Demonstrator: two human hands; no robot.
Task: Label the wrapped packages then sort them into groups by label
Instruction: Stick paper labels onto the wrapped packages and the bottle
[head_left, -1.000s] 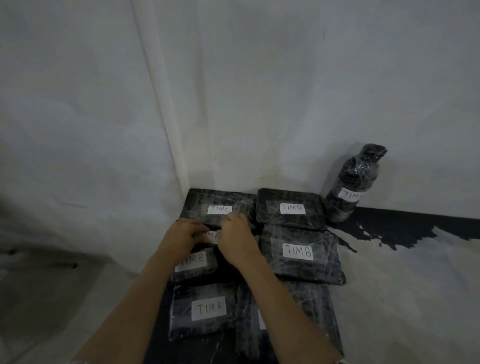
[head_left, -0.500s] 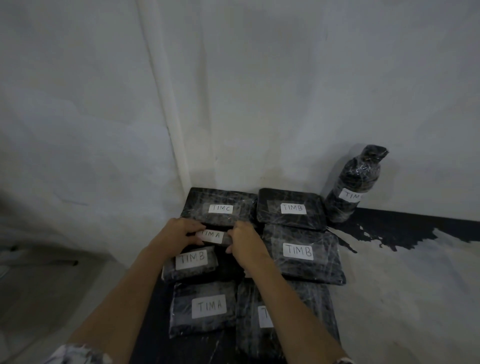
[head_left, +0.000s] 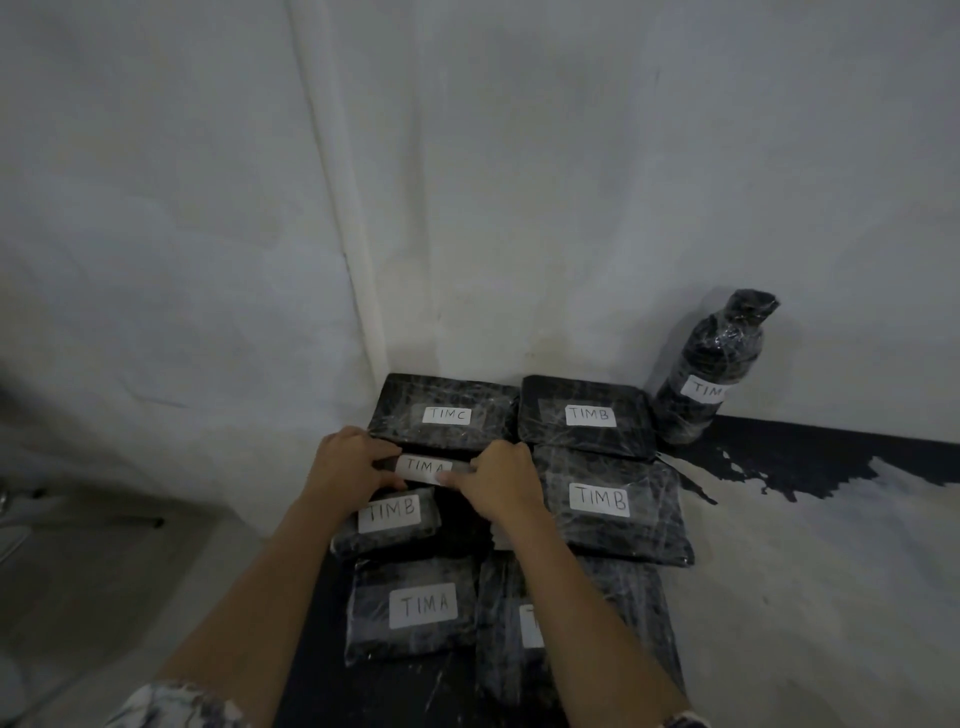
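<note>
Hands: the left hand and the right hand each grip one end of the thin package marked TIMA.
Where: between the TIMC package behind it and the small TIMB package in front.
Right side: the big TIMB package.
Bottle: its label shows only TIM.

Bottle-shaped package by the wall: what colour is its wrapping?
Bottle-shaped package: black under glossy film, white label; seen best in head view.
</note>
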